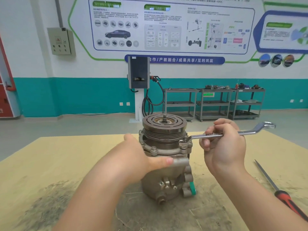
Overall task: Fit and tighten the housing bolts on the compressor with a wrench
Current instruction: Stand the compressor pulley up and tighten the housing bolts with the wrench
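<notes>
At the centre of the worktop [58, 152] our compressor [166, 164] stands upright, pulley uppermost. Our left hand [138, 157] braces its housing, grip spread against the metal. Our right hand [225, 144] pinches the wrench [215, 135], whose ring end sits on a flange bolt [184, 144]. Near the right edge lies a screwdriver [283, 194].

Stained workbench [50, 164] carries an upright compressor [166, 172] and a screwdriver [281, 194].
</notes>
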`<state>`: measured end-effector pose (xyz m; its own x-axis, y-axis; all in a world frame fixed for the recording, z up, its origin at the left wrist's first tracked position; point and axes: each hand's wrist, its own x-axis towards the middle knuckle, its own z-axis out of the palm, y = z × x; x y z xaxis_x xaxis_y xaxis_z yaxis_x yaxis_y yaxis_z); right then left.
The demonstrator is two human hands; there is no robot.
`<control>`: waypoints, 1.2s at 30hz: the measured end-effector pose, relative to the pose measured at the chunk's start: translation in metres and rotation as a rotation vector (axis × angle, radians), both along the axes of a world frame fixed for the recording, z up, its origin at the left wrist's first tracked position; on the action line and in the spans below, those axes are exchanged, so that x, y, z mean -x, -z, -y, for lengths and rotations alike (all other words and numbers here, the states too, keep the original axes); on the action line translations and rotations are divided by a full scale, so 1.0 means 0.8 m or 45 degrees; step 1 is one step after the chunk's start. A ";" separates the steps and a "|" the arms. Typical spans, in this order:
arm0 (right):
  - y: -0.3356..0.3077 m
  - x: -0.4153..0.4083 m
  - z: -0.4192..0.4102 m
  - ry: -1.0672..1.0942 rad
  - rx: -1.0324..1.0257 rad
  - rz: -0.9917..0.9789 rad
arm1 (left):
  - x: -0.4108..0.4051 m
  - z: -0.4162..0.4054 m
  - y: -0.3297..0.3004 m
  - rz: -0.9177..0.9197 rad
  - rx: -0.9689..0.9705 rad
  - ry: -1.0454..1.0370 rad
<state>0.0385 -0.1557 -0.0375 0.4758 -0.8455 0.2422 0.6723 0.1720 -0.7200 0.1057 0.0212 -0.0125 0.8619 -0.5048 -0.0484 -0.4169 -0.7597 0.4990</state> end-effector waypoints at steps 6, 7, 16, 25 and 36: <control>-0.002 0.009 0.011 -0.037 0.049 0.013 | -0.037 0.016 0.043 -0.146 0.795 0.303; -0.003 0.009 0.012 -0.071 0.052 0.007 | -0.042 0.020 0.050 -0.154 0.877 0.306; 0.005 0.008 0.014 -0.202 0.022 -0.031 | -0.052 0.023 0.064 -0.150 0.971 0.296; 0.048 0.021 -0.057 0.446 1.026 0.022 | -0.051 0.020 0.057 -0.051 0.805 0.276; 0.039 0.021 -0.056 0.623 1.973 -0.026 | -0.051 0.030 0.057 -0.030 0.871 0.287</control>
